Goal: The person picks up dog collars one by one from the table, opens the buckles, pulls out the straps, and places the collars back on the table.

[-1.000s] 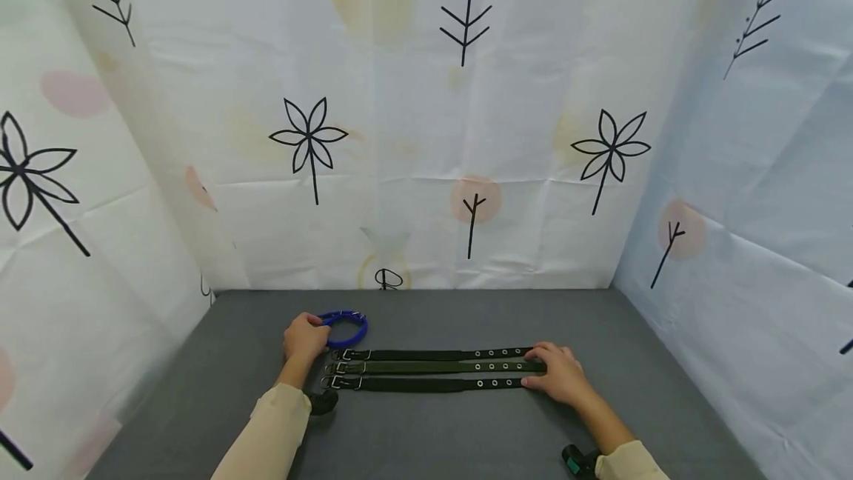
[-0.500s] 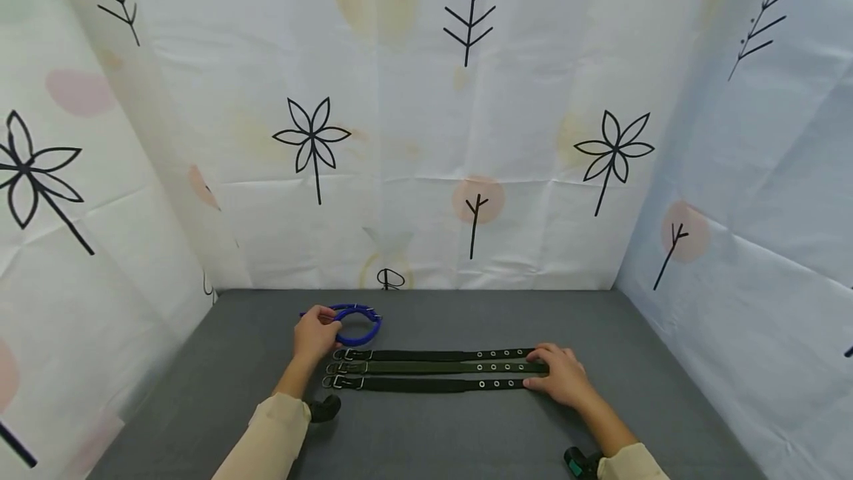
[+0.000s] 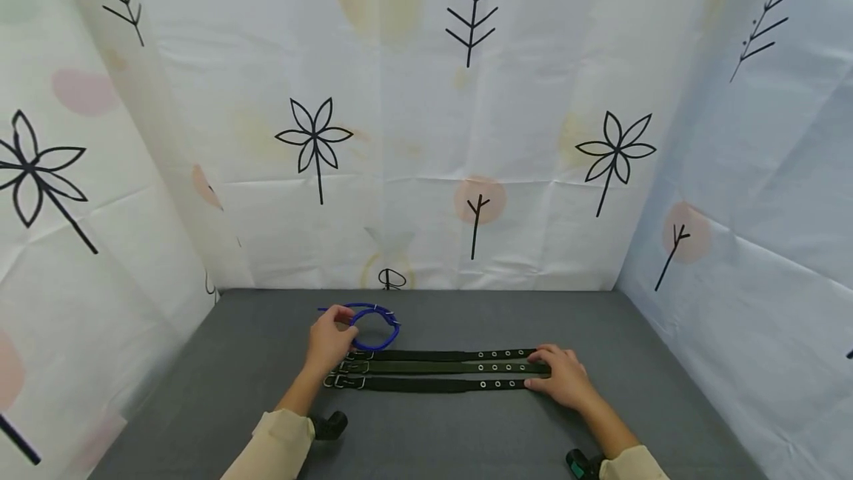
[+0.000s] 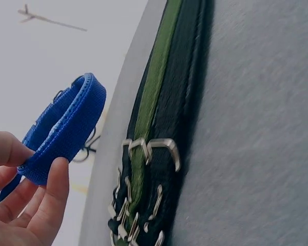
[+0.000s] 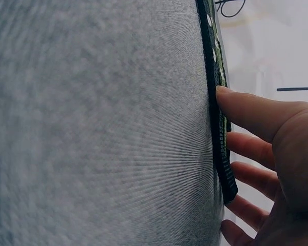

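Note:
My left hand [image 3: 328, 341] pinches a blue collar [image 4: 81, 125] between thumb and fingers. The collar is buckled into a ring and held above the table, beyond the buckle ends of three flat collars. These lie side by side, stretched left to right: a dark far one [image 3: 426, 355], a green middle one [image 3: 426, 367] and a dark near one [image 3: 413, 385]. Metal buckles are at their left ends, eyelets towards the right. My right hand [image 3: 561, 378] rests at their right ends, fingers spread, with its thumb [image 5: 246, 107] touching the near collar's edge.
Everything lies on a grey table [image 3: 426, 435]. White patterned cloth [image 3: 400, 228] hangs behind it and on both sides. A dark wrist device [image 3: 329, 426] sits under the left wrist, another [image 3: 578, 464] by the right wrist.
My left hand has moved right with the blue collar, which now hangs nearer the flat collars' buckle ends. The right hand and the flat collars have stayed in place.

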A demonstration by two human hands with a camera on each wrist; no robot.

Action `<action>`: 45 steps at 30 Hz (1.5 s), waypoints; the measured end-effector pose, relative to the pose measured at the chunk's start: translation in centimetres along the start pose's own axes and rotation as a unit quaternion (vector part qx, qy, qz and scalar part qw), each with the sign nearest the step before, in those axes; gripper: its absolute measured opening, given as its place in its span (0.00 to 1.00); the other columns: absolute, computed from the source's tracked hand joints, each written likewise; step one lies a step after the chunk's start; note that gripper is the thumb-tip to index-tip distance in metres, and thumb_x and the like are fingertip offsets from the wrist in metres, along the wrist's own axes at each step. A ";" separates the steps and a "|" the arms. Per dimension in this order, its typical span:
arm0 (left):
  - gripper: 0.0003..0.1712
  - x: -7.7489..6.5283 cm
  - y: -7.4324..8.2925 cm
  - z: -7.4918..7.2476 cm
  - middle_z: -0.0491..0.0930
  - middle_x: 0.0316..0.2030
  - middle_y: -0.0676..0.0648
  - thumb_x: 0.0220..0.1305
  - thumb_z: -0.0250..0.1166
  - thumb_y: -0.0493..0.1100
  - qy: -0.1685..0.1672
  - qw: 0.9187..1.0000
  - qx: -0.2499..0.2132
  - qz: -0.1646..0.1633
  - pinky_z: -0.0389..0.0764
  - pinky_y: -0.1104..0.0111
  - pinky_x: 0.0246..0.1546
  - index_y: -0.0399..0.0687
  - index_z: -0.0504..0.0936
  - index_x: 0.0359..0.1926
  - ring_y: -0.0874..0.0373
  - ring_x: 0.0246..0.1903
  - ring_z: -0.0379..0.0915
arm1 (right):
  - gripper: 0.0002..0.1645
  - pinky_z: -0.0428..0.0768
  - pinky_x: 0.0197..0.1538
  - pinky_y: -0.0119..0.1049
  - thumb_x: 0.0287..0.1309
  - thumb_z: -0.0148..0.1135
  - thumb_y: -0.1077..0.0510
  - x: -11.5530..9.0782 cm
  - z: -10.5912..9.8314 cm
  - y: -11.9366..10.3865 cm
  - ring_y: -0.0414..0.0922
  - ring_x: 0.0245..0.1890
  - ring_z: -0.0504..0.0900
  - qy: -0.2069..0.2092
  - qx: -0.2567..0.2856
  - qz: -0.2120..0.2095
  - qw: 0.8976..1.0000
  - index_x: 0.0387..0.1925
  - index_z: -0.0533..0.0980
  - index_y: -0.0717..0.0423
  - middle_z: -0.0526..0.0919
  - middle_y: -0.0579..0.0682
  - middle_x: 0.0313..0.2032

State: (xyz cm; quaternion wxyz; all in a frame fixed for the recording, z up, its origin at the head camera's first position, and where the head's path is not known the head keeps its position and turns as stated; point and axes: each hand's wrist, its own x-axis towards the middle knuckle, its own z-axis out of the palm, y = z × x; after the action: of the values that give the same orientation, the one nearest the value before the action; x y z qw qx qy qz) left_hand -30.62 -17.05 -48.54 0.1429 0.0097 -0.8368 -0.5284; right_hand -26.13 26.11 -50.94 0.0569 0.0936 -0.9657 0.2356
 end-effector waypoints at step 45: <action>0.20 -6.6 2.9 6.5 0.77 0.36 0.54 0.46 0.73 0.26 -0.032 0.960 0.014 0.279 0.78 0.66 0.34 0.49 0.79 0.38 0.61 0.32 0.75 | 0.19 0.76 0.36 0.43 0.54 0.72 0.56 -0.6 -0.1 -6.2 0.46 0.34 0.78 0.009 0.117 0.000 0.993 0.47 0.80 0.58 0.80 0.51 0.40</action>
State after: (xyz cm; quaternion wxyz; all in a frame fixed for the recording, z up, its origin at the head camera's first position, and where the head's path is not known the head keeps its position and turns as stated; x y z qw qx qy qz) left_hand -25.54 -8.92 -50.08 0.2581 -0.2389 -0.8177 -0.4557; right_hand -24.24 20.81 -48.19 0.0547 0.0976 -0.9308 0.3480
